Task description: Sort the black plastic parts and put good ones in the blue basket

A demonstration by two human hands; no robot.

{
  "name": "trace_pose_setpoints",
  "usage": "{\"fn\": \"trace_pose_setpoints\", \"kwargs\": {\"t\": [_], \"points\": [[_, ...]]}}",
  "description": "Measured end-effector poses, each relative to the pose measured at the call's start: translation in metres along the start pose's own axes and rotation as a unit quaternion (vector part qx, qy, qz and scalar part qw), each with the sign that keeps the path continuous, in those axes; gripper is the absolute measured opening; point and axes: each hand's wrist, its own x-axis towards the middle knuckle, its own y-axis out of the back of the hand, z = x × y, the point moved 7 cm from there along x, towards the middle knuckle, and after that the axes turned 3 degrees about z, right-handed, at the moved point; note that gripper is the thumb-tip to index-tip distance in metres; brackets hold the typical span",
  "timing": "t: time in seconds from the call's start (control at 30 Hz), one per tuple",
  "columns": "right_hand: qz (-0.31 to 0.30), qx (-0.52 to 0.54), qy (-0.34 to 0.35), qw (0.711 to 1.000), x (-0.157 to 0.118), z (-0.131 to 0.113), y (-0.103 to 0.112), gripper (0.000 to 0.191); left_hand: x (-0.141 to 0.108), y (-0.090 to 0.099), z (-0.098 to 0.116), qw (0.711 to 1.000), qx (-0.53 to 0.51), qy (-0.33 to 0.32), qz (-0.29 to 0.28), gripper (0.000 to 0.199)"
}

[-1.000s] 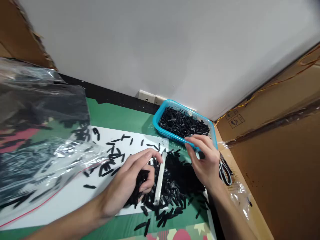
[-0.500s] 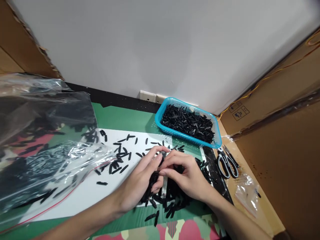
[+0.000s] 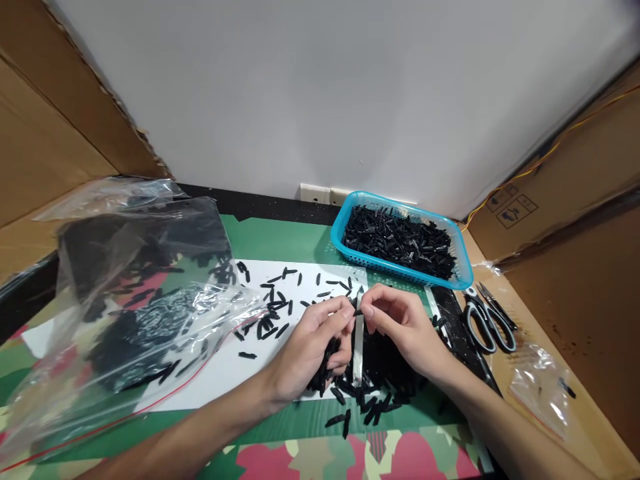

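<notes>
Between the fingertips of my two hands is a small black strip (image 3: 357, 312), with stubby ends like the others lying about. My left hand (image 3: 316, 337) pinches its left end with thumb and forefinger, while its curled lower fingers are around more black strips (image 3: 323, 373). My right hand (image 3: 404, 327) closes thumb and forefinger at the strip's right end. Just below, a narrow silvery flat bar (image 3: 359, 350) stands between the hands. Under my right hand lies a dark heap of black strips (image 3: 387, 367), partly hidden by it.
A blue basket (image 3: 465, 267) full of black strips stands at the back right. Scissors (image 3: 487, 327) and a small clear bag (image 3: 540, 387) lie on cardboard at right. Loose strips dot a white sheet (image 3: 210, 393). A large clear zip bag (image 3: 160, 333) covers the left side.
The view has shifted, so the scene sits further right. My hands have drawn slightly apart, and the small black strip now shows between their fingertips.
</notes>
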Motion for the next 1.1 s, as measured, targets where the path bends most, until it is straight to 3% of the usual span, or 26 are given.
{"fn": "trace_pose_setpoints", "kwargs": {"t": [0.5, 0.77, 1.1], "points": [[-0.005, -0.017, -0.012, 1.000, -0.004, -0.007, -0.005, 0.027, 0.001, 0.002, 0.000, 0.999, 0.034, -0.011, 0.027, 0.039], [-0.041, 0.039, -0.008, 0.998, -0.003, -0.008, -0.008, 0.042, -0.001, 0.001, 0.005, 0.997, 0.069, -0.036, 0.022, 0.038], [0.019, 0.072, 0.009, 0.997, -0.004, -0.009, 0.000, 0.027, -0.002, 0.000, 0.005, 0.999, 0.024, -0.033, 0.027, 0.032]]}}
